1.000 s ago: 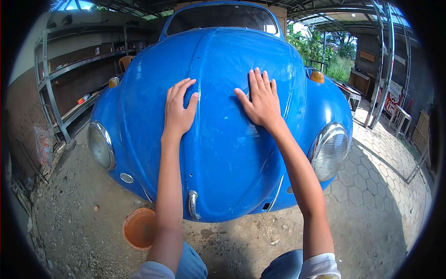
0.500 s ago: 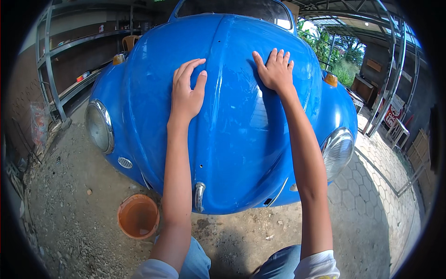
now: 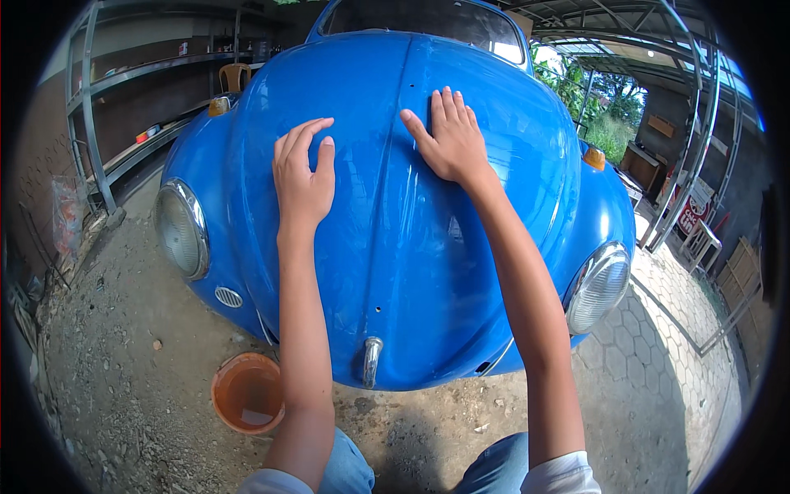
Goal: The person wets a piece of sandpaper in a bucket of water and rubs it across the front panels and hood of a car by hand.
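Observation:
A rounded blue car hood [image 3: 346, 272] fills the middle of the head view, with a raised seam down its centre and a chrome handle [image 3: 372, 362] at its lower tip. My right hand [image 3: 453, 140] lies flat on the hood just right of the seam, fingers stretched out. My left hand [image 3: 303, 177] is over the hood left of the seam, fingers loosely curved and the thumb apart, with nothing in it. Whether the left hand touches the paint I cannot tell. Faint streaks and reflections show on the blue surface.
An orange-brown bucket [image 3: 247, 358] of liquid stands on the dirt floor beside my left forearm. Round headlights [image 3: 181, 230] and amber turn lights [image 3: 594, 158] flank the hood. Metal shelving [image 3: 92, 123] lines the left wall; a white stool [image 3: 701, 245] stands on the paving at right.
My right hand has slid left across the hood toward the seam. My left hand has shifted left and slightly nearer. The view has moved a little.

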Motion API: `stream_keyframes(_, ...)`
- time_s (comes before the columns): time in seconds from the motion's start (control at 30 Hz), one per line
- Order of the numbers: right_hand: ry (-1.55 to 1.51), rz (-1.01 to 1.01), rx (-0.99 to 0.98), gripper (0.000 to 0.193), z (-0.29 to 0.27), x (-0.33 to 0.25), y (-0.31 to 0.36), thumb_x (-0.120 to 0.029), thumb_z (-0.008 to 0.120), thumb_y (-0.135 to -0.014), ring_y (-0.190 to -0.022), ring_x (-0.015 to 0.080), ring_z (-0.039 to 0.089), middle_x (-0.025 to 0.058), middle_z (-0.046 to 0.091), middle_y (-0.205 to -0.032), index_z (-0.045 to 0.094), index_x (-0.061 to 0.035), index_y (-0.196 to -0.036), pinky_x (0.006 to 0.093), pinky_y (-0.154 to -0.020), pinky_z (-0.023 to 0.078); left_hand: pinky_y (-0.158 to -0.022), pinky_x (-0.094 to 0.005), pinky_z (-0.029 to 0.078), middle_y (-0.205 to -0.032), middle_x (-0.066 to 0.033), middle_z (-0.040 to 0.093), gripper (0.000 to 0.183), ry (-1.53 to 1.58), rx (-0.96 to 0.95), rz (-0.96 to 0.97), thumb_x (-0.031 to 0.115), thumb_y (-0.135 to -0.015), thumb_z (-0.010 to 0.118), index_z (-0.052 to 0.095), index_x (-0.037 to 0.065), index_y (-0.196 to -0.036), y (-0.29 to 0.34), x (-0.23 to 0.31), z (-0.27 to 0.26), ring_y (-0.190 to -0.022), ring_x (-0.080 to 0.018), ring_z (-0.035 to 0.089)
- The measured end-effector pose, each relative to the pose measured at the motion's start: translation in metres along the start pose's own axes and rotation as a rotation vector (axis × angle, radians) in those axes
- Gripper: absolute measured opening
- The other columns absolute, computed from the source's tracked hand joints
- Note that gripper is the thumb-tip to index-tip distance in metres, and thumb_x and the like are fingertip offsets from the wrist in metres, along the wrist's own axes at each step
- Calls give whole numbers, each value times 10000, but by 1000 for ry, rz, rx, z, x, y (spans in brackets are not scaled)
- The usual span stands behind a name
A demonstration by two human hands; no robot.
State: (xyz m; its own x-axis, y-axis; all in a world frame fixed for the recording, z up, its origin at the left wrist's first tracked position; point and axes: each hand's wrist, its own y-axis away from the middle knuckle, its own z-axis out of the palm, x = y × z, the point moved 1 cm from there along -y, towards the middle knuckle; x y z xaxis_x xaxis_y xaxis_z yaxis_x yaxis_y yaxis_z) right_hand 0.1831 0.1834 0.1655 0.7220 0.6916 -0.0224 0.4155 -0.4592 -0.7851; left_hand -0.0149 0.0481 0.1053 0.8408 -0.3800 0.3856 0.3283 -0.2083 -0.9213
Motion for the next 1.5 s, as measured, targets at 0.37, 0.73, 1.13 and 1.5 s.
stream_keyframes(0.37, 83, 109, 20, 993, 6, -26, -26, -737, 337, -1058, -1618, 416, 228, 303, 305, -1700, 335, 77, -1626, 502, -1320, 165, -1175, -441, 410, -1339, -57, 710, 285, -20, 21, -54, 190, -1058, 558, 746, 117, -1260, 4, -16, 0, -1314, -295, 565)
stream_keyframes(0.73, -17, -77, 163, 1014, 2, -23, 44, -764, 384, -1027, -1600, 421, 281, 300, 388, -1660, 420, 81, -1587, 515, -1313, 189, -1174, -427, 378, -1308, -36, 725, 277, -62, -90, 63, 190, -1044, 580, 752, 144, -1256, 6, 9, 14, -1279, -267, 596)
stream_keyframes(1.13, -13, -197, 182, 1027, 3, -48, 114, -748, 487, -997, -1603, 430, 265, 291, 359, -1675, 391, 79, -1598, 531, -1319, 176, -1172, -407, 421, -1351, -82, 714, 281, -53, -131, 51, 162, -1065, 567, 748, 95, -1270, 6, 3, 10, -1301, -284, 586)
stream_keyframes(1.5, -100, -26, 149, 1037, 16, -51, 43, -770, 365, -1023, -1618, 409, 236, 281, 318, -1703, 343, 72, -1628, 504, -1329, 142, -1150, -413, 421, -1330, -64, 721, 270, -45, -102, 45, 170, -1060, 573, 755, 118, -1253, 9, -1, 17, -1287, -279, 594)
